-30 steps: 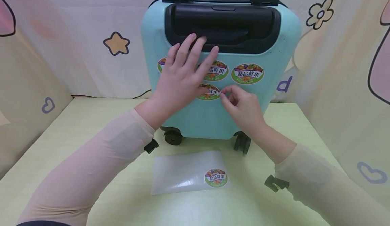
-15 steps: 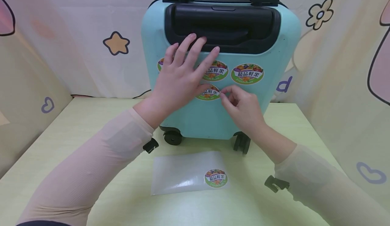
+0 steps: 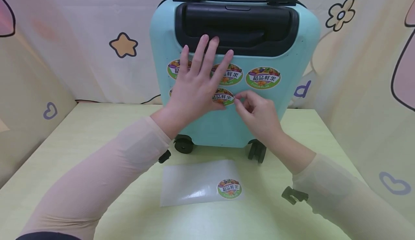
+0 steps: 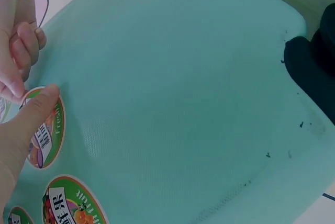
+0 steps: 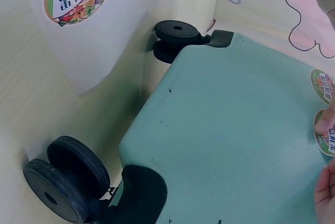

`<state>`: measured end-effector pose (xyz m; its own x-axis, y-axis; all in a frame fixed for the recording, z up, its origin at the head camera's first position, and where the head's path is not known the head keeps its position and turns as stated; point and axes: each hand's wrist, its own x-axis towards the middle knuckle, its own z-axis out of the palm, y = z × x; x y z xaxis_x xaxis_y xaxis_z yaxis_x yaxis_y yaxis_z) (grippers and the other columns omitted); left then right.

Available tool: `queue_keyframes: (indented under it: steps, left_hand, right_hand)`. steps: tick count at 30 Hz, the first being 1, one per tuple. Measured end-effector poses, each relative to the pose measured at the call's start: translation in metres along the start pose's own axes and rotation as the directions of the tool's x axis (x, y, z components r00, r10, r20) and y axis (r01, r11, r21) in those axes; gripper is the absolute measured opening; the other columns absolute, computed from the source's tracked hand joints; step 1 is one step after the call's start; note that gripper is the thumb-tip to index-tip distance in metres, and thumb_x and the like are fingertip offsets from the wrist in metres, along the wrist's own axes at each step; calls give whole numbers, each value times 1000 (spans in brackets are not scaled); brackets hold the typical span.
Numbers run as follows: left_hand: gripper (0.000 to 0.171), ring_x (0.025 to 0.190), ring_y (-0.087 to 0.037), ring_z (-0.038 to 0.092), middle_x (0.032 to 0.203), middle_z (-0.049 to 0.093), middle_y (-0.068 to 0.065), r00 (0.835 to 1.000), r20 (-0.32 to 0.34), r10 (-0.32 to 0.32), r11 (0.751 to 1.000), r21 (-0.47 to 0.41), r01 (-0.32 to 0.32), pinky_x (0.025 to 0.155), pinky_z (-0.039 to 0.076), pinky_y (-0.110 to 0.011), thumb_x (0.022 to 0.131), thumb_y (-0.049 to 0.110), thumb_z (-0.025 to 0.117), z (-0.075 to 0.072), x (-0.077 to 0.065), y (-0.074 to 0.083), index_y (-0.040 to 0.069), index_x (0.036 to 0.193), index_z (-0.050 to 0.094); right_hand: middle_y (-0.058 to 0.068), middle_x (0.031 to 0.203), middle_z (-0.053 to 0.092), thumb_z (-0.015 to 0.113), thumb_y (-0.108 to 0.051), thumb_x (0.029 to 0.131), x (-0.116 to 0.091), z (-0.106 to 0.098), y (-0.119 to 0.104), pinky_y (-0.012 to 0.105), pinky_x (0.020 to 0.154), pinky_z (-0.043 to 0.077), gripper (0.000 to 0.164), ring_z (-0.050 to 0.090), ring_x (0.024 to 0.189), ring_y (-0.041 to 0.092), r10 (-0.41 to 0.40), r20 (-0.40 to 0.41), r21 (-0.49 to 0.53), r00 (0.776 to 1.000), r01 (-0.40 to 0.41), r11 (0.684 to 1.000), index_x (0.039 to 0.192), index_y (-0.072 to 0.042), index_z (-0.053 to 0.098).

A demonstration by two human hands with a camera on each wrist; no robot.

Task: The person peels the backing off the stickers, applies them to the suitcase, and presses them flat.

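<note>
A light-blue suitcase [image 3: 214, 128] stands upright on the table, with several oval fruit stickers on its front. My left hand [image 3: 196, 83] is spread flat against it, fingertips reaching the black handle recess [image 3: 240, 31]. Its thumb presses at the lower edge of the lower middle sticker [image 3: 223, 96], also seen in the left wrist view as an oval sticker [image 4: 44, 140]. With thumb and index finger, my right hand [image 3: 259, 114] pinches that sticker's right edge. The upper right sticker [image 3: 263, 78] shows whole; the left ones are partly behind my left hand.
A glossy backing sheet [image 3: 191, 186] lies on the table before the suitcase, bearing one oval sticker [image 3: 229, 189]. Black wheels [image 3: 184, 145] support the case. A patterned curtain [image 3: 97, 35] hangs behind and at both sides.
My left hand has shifted slightly right and its thumb has slid down to the sticker's lower edge, uncovering more of the left stickers. My right hand keeps its place.
</note>
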<state>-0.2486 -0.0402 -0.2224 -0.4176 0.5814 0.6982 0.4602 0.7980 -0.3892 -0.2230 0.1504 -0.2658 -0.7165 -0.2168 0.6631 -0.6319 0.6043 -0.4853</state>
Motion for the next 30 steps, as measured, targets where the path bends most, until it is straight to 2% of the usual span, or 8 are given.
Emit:
queue_keyframes:
  steps: [12, 24, 30]
  left_hand:
    - [116, 138, -39, 7, 148, 18, -24, 998, -58, -11, 1000, -12, 11, 107, 3, -57, 59, 70, 71, 1, 0, 3, 11, 147, 23]
    - [75, 132, -36, 21, 139, 33, -21, 984, -177, 8, 995, -92, -25, 106, 11, -56, 78, 48, 70, -4, 3, -2, 17, 140, 41]
    - [65, 131, -35, 23, 137, 35, -20, 981, -191, 4, 994, -107, -24, 105, 13, -55, 81, 44, 68, -5, 4, -3, 20, 138, 45]
  right_hand:
    - [1, 57, 47, 59, -7, 90, 0, -1, 1, 24, 47, 31, 10, 39, 49, 16, -1, 4, 3, 1000, 1, 1000, 94, 0, 65]
    - [1, 57, 46, 59, -7, 89, -2, -1, 0, 24, 48, 31, 11, 39, 50, 16, 5, 5, -3, 1000, -5, 1000, 96, 0, 65]
    - [1, 57, 45, 59, -7, 89, -2, -2, 1, 24, 48, 30, 12, 39, 50, 16, 8, 9, 2, 1000, -8, 1000, 97, 0, 65]
